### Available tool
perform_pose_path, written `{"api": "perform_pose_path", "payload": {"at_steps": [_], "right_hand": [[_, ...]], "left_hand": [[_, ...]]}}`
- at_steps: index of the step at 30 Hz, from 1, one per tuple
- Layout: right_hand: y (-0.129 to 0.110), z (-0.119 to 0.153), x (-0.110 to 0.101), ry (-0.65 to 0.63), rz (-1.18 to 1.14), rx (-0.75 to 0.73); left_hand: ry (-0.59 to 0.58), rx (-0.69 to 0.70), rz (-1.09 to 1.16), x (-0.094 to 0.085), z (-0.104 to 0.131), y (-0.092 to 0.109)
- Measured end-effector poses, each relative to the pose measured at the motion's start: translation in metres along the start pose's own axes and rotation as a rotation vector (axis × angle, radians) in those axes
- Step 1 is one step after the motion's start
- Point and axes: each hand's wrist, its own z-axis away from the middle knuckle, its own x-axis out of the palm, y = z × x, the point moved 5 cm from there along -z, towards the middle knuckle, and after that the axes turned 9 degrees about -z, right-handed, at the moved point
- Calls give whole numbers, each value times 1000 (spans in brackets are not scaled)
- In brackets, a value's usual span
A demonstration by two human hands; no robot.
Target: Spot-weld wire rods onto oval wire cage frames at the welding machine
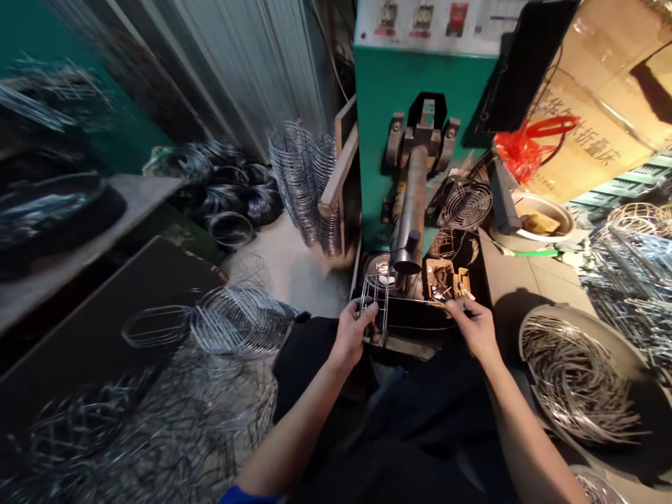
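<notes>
Corrugated metal wall [239, 63], pale floor [309, 276], grey bench [144, 190] at left

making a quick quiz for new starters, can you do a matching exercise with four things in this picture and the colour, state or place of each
Things
1. left hand
2. machine
3. plastic bag
4. tan basin

Descriptions
A. red, in front of a carton
B. holding loose wires, right of the picture
C. green front, with switches above
D. gripping a wire frame

Pairs
1-D, 2-C, 3-A, 4-B
</notes>
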Motion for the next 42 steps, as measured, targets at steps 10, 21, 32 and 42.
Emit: {"api": "perform_pose_path", "payload": {"at_steps": [10,21,32,42], "right_hand": [[-3,-5,1,51,150,-16],[1,-18,-1,55,199,-85],[-16,7,15,-198,167,22],[-64,20,23,-117,250,-125]], "left_hand": [[-15,-200,26,-1,11,-5],[-18,-292,-1,2,21,-12],[69,67,-199,-12,29,-2],[203,202,-302,-31,28,5]]}}
